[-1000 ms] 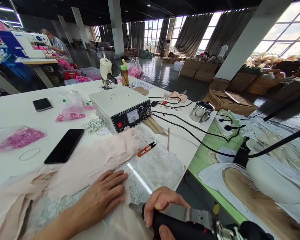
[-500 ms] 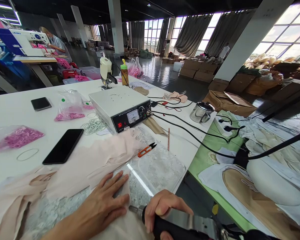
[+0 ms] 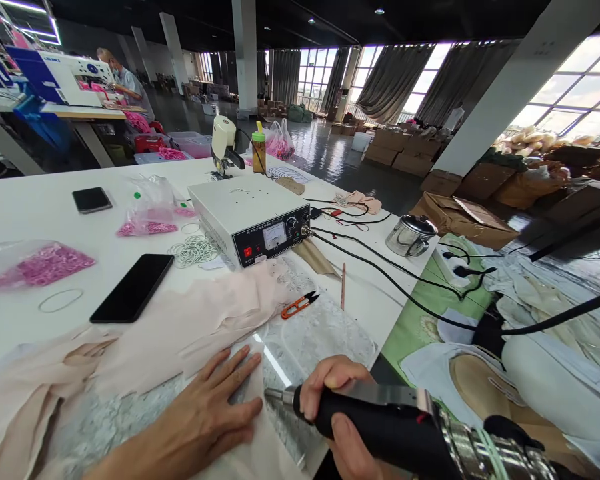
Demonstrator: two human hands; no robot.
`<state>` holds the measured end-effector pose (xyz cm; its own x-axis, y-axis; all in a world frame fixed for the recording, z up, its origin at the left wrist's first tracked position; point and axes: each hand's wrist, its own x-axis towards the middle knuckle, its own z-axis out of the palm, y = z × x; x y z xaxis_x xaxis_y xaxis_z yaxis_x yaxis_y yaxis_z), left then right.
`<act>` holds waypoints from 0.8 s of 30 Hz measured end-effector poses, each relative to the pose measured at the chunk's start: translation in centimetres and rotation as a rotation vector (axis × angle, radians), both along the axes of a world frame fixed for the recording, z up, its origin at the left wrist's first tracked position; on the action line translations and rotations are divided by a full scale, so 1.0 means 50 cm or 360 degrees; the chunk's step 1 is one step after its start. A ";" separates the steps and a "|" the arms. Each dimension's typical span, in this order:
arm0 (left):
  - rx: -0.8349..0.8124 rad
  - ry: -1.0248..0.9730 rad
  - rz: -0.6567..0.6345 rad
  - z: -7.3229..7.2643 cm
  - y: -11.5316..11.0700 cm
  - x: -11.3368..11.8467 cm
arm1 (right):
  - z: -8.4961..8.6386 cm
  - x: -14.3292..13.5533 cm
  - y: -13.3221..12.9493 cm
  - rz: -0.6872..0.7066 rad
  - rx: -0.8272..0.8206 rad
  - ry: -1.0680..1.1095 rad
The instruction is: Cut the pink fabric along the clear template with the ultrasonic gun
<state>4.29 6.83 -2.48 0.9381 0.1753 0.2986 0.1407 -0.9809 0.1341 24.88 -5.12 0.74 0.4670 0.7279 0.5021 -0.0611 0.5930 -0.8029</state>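
My left hand (image 3: 210, 407) lies flat with fingers spread on pale pink fabric (image 3: 265, 433), pressing it on a grey marbled board (image 3: 325, 333). In my right hand (image 3: 335, 400) is a black and metal ultrasonic handpiece (image 3: 385, 427), gripped around its body. Its narrow metal tip (image 3: 275, 395) points left, at the fabric's edge beside my left thumb; whether it touches the cloth I cannot tell. Beyond my hands, more pale pink fabric (image 3: 220, 310) is spread out. Orange thread snips (image 3: 297, 305) rest on the board.
A white control box (image 3: 250, 213) with a dial stands behind, its black cable (image 3: 380, 263) looping right. Around it are a phone (image 3: 133, 288), bags of pink pieces (image 3: 45, 265), rubber bands (image 3: 194, 250) and a metal cup (image 3: 411, 235). A person (image 3: 130, 83) works far left.
The handpiece has turned and come up a little, so more of its rear body shows. My left hand stays flat on the fabric. The whole view has shifted slightly.
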 end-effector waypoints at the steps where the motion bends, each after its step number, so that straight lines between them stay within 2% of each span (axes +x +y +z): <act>1: 0.0001 -0.0007 -0.0027 0.000 0.002 0.000 | 0.000 -0.003 0.002 0.0031 -0.0017 -0.0021; 7: 0.0009 0.0010 -0.0098 0.000 0.011 -0.002 | -0.012 -0.004 0.009 0.0097 -0.0022 -0.0022; 24: -0.0043 -0.0034 -0.0086 -0.009 0.006 -0.001 | 0.009 0.005 0.018 0.0108 -0.0059 -0.0125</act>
